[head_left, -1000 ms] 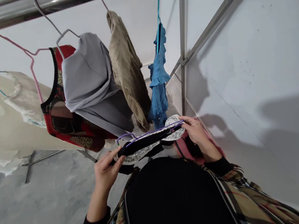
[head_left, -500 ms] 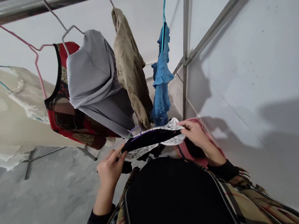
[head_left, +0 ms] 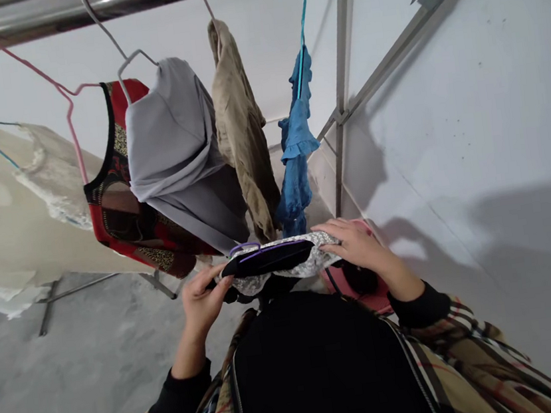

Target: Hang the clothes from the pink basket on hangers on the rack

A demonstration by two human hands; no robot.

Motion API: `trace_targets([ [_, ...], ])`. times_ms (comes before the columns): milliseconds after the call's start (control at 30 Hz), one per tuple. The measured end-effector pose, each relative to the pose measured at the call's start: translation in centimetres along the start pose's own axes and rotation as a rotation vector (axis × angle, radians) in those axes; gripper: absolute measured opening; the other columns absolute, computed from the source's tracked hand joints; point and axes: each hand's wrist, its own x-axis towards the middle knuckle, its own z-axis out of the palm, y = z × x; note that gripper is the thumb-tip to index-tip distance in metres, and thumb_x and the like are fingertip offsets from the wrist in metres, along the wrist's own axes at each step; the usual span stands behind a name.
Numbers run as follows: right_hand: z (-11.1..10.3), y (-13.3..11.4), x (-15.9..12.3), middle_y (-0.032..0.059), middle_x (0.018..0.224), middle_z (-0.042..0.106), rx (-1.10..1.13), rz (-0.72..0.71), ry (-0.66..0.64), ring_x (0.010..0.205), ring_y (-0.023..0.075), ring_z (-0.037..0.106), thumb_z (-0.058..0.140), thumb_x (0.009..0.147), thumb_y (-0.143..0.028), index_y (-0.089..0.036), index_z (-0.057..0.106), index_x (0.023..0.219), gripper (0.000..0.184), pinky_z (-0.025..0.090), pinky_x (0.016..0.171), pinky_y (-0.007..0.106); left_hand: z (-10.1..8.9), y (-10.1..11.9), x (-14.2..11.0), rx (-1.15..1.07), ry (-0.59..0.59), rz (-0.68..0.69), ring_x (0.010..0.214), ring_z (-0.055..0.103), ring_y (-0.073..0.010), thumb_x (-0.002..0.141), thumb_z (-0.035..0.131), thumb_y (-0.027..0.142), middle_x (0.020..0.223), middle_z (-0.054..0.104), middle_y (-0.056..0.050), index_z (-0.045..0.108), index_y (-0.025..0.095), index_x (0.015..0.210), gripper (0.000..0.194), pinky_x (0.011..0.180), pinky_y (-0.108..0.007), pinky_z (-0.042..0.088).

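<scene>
A garment with a white lace-like neckline and black lining [head_left: 307, 266] is stretched between my two hands at chest height. Inside its neck opening lies a purple hanger [head_left: 271, 250], its hook showing at the far edge. My left hand [head_left: 203, 302] pinches the left end of the garment, thumb and fingers closed on it. At the right end, my right hand [head_left: 353, 245] grips the lace part, fingers on top. The lower part of the garment is mostly hidden behind the black front of my clothing.
Overhead runs a metal rail [head_left: 141, 8] with a red patterned top [head_left: 153, 248], a grey garment [head_left: 170, 129], a brown garment [head_left: 239, 117] and a blue ruffled garment [head_left: 297, 140] on hangers. A pink container-like thing [head_left: 361, 296] sits low by the right wall [head_left: 469, 109].
My right hand has shifted its hold, with more fingers over the lace end. The neck opening looks narrower at the right, and more of the purple hanger shows.
</scene>
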Motion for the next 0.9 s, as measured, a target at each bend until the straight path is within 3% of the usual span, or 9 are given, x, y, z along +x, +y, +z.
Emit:
trace_targets([
  [67, -0.3, 0.4, -0.2, 0.0057, 0.098, 0.074, 0.083, 0.016, -0.023, 0.093, 0.0249, 0.066, 0.063, 0.086, -0.038, -0.027, 0.072, 0.106, 0.025, 0.051, 0.088, 0.041, -0.1, -0.2, 0.2, -0.031, 0.011, -0.009, 0.060, 0.062, -0.0122, 0.079, 0.068, 0.028, 0.068, 0.069, -0.001, 0.076, 0.017, 0.086, 0.015, 0.058, -0.022, 0.048],
  [200, -1.2, 1.8, -1.3, 0.0045, 0.089, 0.075, 0.256, 0.068, 0.036, 0.084, 0.0217, 0.067, 0.062, 0.085, -0.045, -0.023, 0.074, 0.094, 0.026, 0.053, 0.077, 0.032, 0.0, -0.5, 0.1, -0.083, 0.050, -0.052, 0.066, 0.065, -0.0143, 0.078, 0.069, 0.028, 0.074, 0.072, -0.003, 0.076, 0.017, 0.086, 0.015, 0.063, -0.024, 0.052],
  [333, -1.8, 3.1, -2.0, 0.0022, 0.092, 0.074, 0.364, 0.150, 0.092, 0.086, 0.0198, 0.067, 0.058, 0.087, -0.046, -0.024, 0.073, 0.096, 0.027, 0.052, 0.079, 0.029, 0.5, -0.5, 0.3, -0.100, 0.067, -0.103, 0.069, 0.067, -0.0158, 0.077, 0.070, 0.030, 0.077, 0.074, -0.003, 0.077, 0.017, 0.085, 0.017, 0.066, -0.025, 0.054],
  [433, -2.1, 3.6, -2.2, 0.0016, 0.089, 0.073, 0.466, 0.242, 0.212, 0.083, 0.0192, 0.066, 0.052, 0.090, -0.044, -0.024, 0.071, 0.092, 0.028, 0.052, 0.078, 0.030, 0.7, -0.4, 0.7, -0.107, 0.069, -0.129, 0.068, 0.067, -0.0162, 0.076, 0.070, 0.031, 0.076, 0.074, -0.004, 0.077, 0.017, 0.086, 0.019, 0.066, -0.026, 0.055],
  [500, -2.4, 3.5, -2.4, 0.0027, 0.098, 0.072, 0.505, 0.244, 0.282, 0.093, 0.0210, 0.066, 0.050, 0.091, -0.042, -0.025, 0.071, 0.095, 0.027, 0.051, 0.085, 0.032, 0.8, -0.4, 0.9, -0.107, 0.069, -0.139, 0.068, 0.067, -0.0166, 0.076, 0.070, 0.032, 0.076, 0.074, -0.004, 0.077, 0.016, 0.086, 0.020, 0.066, -0.026, 0.055],
  [600, -3.1, 2.8, -2.8, 0.0037, 0.122, 0.067, 0.388, 0.140, 0.265, 0.113, 0.0237, 0.060, 0.054, 0.090, -0.039, -0.029, 0.066, 0.116, 0.031, 0.046, 0.099, 0.036, 0.9, -0.3, 1.2, -0.125, 0.047, -0.117, 0.069, 0.067, -0.0170, 0.076, 0.070, 0.032, 0.078, 0.075, -0.005, 0.077, 0.016, 0.084, 0.020, 0.066, -0.026, 0.056],
  [667, -3.5, 2.0, -3.0, 0.0046, 0.119, 0.068, 0.247, 0.044, 0.179, 0.109, 0.0227, 0.062, 0.057, 0.090, -0.037, -0.029, 0.064, 0.119, 0.031, 0.046, 0.097, 0.035, 1.1, -0.2, 1.5, -0.138, 0.023, -0.087, 0.068, 0.067, -0.0169, 0.076, 0.070, 0.032, 0.077, 0.074, -0.005, 0.077, 0.016, 0.083, 0.019, 0.065, -0.026, 0.055],
  [767, -3.9, 0.8, -3.1, 0.0051, 0.093, 0.070, 0.053, -0.070, 0.051, 0.087, 0.0193, 0.062, 0.052, 0.094, -0.034, -0.024, 0.067, 0.097, 0.019, 0.047, 0.082, 0.032, 1.5, 0.3, 2.0, -0.132, -0.049, -0.026, 0.067, 0.066, -0.0163, 0.078, 0.069, 0.031, 0.073, 0.073, -0.005, 0.077, 0.018, 0.085, 0.017, 0.062, -0.025, 0.054],
  [900, -3.5, -0.8, -2.6, 0.0045, 0.077, 0.064, -0.145, -0.106, -0.033, 0.075, 0.0183, 0.058, 0.041, 0.099, -0.036, -0.022, 0.062, 0.078, 0.033, 0.045, 0.072, 0.032, 2.3, 1.2, 2.7, -0.132, -0.117, 0.110, 0.061, 0.063, -0.0132, 0.083, 0.067, 0.028, 0.067, 0.068, -0.003, 0.077, 0.019, 0.093, 0.017, 0.057, -0.022, 0.049],
])
